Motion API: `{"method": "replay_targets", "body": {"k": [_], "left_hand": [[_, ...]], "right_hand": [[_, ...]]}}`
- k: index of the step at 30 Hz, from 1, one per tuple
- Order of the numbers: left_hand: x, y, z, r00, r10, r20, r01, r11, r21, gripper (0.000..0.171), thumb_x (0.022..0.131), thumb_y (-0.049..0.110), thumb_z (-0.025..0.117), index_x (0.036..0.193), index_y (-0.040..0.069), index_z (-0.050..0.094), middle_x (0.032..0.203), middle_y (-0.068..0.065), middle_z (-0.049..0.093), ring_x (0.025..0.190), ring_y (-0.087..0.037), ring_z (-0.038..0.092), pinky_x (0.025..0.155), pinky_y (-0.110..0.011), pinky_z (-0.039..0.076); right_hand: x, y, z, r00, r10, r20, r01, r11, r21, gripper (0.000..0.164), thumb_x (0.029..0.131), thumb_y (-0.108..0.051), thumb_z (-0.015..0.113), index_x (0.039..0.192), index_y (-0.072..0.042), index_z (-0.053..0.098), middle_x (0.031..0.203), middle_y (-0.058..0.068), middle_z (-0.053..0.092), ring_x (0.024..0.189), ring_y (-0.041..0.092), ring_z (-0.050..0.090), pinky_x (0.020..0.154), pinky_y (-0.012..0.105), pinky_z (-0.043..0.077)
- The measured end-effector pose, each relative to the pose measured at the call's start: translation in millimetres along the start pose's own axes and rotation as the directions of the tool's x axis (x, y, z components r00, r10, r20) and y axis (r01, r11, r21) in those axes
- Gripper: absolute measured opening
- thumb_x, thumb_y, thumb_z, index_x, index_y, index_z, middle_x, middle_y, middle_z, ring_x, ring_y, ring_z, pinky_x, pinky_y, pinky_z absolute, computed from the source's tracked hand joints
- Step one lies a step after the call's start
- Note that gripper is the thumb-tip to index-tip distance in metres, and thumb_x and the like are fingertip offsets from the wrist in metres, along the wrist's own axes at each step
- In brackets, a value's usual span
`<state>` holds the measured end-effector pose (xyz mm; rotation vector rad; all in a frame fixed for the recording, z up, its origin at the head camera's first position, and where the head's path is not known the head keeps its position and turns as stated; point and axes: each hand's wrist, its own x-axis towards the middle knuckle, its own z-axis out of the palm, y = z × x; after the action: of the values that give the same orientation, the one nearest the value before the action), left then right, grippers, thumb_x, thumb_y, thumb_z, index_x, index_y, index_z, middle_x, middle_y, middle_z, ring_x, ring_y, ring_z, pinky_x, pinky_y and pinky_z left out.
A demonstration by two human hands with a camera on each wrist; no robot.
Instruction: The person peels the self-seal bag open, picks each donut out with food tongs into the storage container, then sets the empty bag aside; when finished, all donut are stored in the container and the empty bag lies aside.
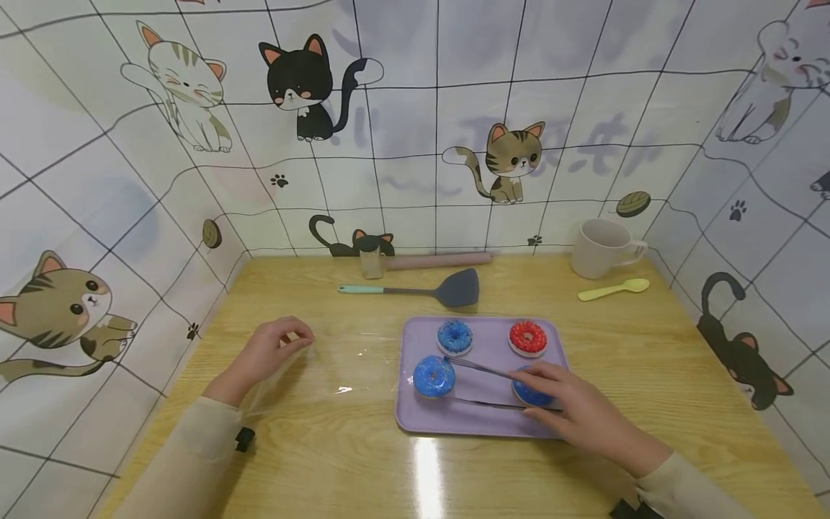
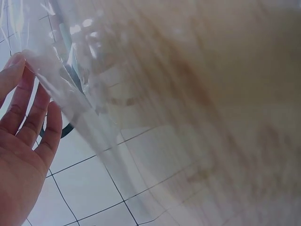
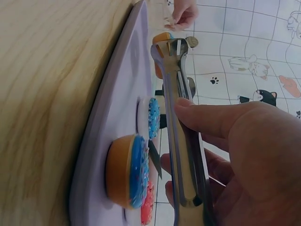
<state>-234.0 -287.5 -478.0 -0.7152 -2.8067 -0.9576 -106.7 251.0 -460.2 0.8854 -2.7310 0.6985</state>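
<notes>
My right hand [image 1: 577, 405] holds metal tongs [image 1: 483, 369], whose tips lie on either side of a blue-iced toy donut [image 1: 433, 376] over the left part of a lilac tray [image 1: 483, 425]. Another blue donut [image 3: 131, 172] sits on the tray beneath the tongs. Farther back on it are a blue sprinkled donut [image 1: 454, 337] and a red one [image 1: 528, 338]. To the left, the thumb and fingers of my left hand [image 1: 269, 353] pinch the edge of a clear plastic bag [image 2: 70, 99], which spreads toward the tray.
Behind the tray lies a spatula [image 1: 457, 288] with a mint handle, and behind that a pink rolling pin [image 1: 441, 261] near a small clear shaker [image 1: 372, 263]. A white mug [image 1: 599, 249] and a yellow spoon [image 1: 612, 290] are at the back right. Cat-patterned walls enclose the table.
</notes>
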Motion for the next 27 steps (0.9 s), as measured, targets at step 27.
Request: {"method": "replay_targets", "body": {"k": [27], "left_hand": [[-3.8,3.6,-4.3,0.998,-0.046,0.030,0.046,0.999,0.014,0.006,0.099,0.016,0.071,0.102,0.015,0.076,0.101,0.009,0.072,0.092,-0.009,0.064,0.079,-0.031,0.055]], "right_hand": [[-16,10,-12,0.999,0.018,0.038,-0.016,0.999,-0.039,0.053,0.086,-0.023,0.086,0.136,-0.027,0.068,0.120,-0.011,0.065,0.102,0.005,0.064,0.081,0.030,0.059]]}}
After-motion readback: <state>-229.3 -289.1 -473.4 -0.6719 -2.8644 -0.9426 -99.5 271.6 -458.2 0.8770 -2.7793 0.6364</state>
